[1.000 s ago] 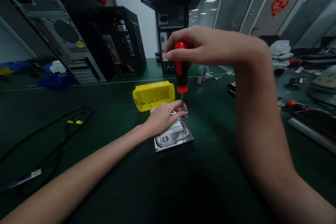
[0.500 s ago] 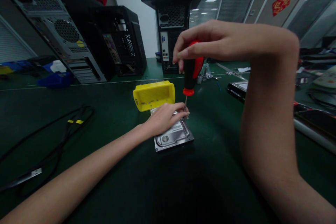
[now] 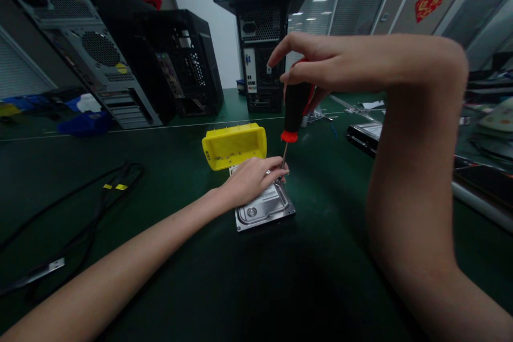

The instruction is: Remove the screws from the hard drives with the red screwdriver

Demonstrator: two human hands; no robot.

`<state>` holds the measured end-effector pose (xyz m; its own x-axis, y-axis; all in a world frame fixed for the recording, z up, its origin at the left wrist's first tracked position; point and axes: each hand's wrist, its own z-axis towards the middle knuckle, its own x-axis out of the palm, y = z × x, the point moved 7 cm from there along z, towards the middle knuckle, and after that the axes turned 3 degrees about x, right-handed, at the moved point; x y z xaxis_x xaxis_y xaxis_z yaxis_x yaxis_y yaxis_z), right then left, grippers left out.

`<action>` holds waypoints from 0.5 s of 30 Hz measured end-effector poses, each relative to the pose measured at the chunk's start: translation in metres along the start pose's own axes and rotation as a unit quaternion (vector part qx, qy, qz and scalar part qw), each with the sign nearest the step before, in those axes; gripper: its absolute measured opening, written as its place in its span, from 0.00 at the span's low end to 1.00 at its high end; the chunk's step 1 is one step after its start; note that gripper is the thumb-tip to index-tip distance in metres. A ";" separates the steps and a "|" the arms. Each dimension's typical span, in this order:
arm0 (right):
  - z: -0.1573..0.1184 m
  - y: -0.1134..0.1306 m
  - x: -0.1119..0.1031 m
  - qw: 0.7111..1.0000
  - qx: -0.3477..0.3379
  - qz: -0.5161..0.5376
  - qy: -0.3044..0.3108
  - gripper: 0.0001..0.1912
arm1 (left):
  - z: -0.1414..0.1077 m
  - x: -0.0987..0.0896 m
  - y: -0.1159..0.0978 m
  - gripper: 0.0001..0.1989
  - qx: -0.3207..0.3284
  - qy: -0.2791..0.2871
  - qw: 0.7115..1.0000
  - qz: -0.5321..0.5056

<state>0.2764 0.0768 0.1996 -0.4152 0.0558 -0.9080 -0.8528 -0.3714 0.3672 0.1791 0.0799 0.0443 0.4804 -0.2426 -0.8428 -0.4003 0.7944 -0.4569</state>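
Observation:
A silver hard drive [image 3: 266, 208] lies label side up on the green tabletop. Across its upper part rests my left hand [image 3: 250, 179], thumb and fingers closed round the lower shaft of a screwdriver. That screwdriver [image 3: 295, 107] has a black and red handle and stands nearly upright, its tip at the drive's right edge, hidden by my fingers. From above, my right hand [image 3: 312, 61] grips the top of the handle, wrist sharply bent, with a finger reaching forward off it. Just behind the drive, a yellow bin [image 3: 234, 144] holds several small screws.
Computer cases stand at the back left [image 3: 100, 53] and back centre [image 3: 262, 48]. A black cable [image 3: 100, 206] loops over the table at left. Beyond my right forearm is another hard drive [image 3: 363, 136]. Clear plastic bags [image 3: 315, 114] and a blue bin [image 3: 86, 123] lie farther back.
My right hand has shifted slightly right and its fingers have changed place on the handle, one now stretched forward. The handle has turned and tilts a little more rightward. My left hand and the drive stay put.

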 end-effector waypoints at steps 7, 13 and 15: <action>-0.001 0.005 0.002 0.999 -0.010 -0.041 0.015 0.20 | 0.001 -0.001 0.000 0.11 0.010 -0.006 1.000 0.021; -0.001 0.000 -0.001 0.999 -0.019 -0.034 0.008 0.17 | 0.002 -0.003 0.002 0.11 0.018 -0.015 1.000 0.016; -0.003 -0.001 -0.001 0.999 -0.031 -0.029 0.020 0.19 | 0.002 -0.003 0.003 0.11 0.018 -0.020 1.000 0.013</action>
<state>0.2790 0.0749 0.1997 -0.3524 0.0429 -0.9349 -0.8529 -0.4259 0.3020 0.1773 0.0843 0.0461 0.5008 -0.1997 -0.8422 -0.3847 0.8203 -0.4232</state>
